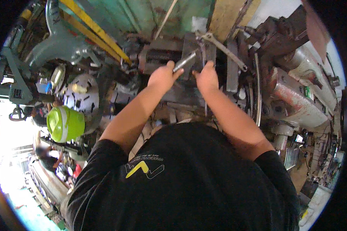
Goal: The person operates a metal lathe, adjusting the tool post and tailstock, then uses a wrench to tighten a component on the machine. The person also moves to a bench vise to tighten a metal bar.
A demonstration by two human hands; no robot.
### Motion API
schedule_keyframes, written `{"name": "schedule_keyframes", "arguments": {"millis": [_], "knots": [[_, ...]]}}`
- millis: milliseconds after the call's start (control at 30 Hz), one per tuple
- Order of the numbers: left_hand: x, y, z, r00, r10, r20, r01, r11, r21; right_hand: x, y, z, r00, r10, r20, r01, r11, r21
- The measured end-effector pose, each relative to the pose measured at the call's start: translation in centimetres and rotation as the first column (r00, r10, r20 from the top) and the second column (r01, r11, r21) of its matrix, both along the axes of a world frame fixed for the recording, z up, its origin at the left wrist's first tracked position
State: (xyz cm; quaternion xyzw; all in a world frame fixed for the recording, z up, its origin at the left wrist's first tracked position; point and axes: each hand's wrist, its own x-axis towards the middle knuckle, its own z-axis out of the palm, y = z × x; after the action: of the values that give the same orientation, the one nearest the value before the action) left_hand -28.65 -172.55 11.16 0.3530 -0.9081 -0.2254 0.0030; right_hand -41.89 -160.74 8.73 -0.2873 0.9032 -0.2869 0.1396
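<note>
My left hand (162, 79) is closed around a shiny metal rod (186, 61), which slants up and to the right over the dark machine bed. My right hand (208, 79) is closed just to its right. A thin metal bar (206, 107) shows below that hand and again above it, so it seems to pass through the grip; its exact kind is unclear. Beyond the right hand a combination wrench (225, 49) lies slanted on the machine (169, 90). A threaded screw (165, 57) sits behind my left hand.
A lime-green bucket (67, 124) stands at left, beside a round slotted machine plate (81, 94). Yellow bars (92, 27) slope down at upper left. A worn red-and-grey machine body (297, 98) is at right. Another person (48, 159) is far off at lower left.
</note>
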Motion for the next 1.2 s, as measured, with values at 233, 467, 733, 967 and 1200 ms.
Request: {"name": "schedule_keyframes", "arguments": {"millis": [233, 467, 733, 967, 1200], "knots": [[11.4, -2.1, -4.8, 0.995, 0.073, -0.073, -0.074, 0.997, -0.004, 0.3, -0.2, -0.1, 0.985, 0.079, -0.154, -0.057, 0.988, 0.141], [37.6, 1.7, -27.2, 0.896, 0.294, 0.333, -0.378, 0.899, 0.224, 0.2, -0.5, -0.6, 0.968, 0.112, -0.227, -0.070, 0.980, 0.184], [65.6, 15.0, -35.6, 0.561, 0.138, 0.816, -0.714, 0.580, 0.392, 0.3, -0.7, -1.3, 0.958, 0.105, -0.268, -0.047, 0.975, 0.216], [61.2, 9.4, -30.4, 0.627, 0.065, 0.776, -0.592, 0.687, 0.422, 1.1, 0.0, -1.8, 0.928, 0.018, -0.373, 0.011, 0.997, 0.075], [50.1, 0.6, -29.7, 0.956, 0.192, 0.221, -0.293, 0.631, 0.718, 14.3, 6.9, -5.8, 0.958, 0.117, -0.263, -0.146, 0.985, -0.095]]}}
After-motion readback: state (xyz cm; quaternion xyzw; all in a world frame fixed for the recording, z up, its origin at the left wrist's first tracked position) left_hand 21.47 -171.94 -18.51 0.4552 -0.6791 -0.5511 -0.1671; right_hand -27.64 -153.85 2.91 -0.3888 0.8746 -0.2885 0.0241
